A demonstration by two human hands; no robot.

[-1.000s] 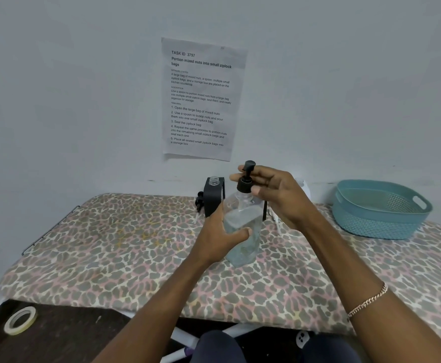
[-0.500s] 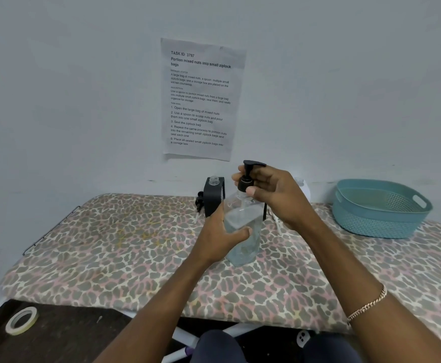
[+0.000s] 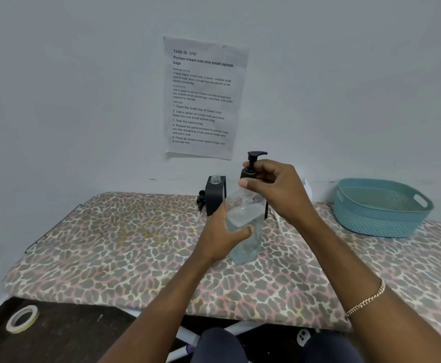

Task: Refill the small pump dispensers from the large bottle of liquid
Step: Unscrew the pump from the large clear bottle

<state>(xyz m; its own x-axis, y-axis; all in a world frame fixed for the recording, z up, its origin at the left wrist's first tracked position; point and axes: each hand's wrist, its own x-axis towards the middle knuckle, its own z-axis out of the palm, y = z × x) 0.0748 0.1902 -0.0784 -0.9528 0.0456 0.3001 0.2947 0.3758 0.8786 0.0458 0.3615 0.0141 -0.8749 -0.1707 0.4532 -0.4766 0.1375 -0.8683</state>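
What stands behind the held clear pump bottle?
A black rectangular dispenser, neck uncapped, partly covered by the left hand. A white object behind the right hand is mostly hidden.

Paper sheet taped on wall reads "TASK ID: 3797", heading "Portion mixed nuts into small ziplock bags", then numbered steps 1–5, starting "Open the large bag of mixed nuts".

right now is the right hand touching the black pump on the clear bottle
Touching. The head view shows the right hand pinching the collar of the black pump with thumb and fingers, no gap; the left hand grips the clear bottle.
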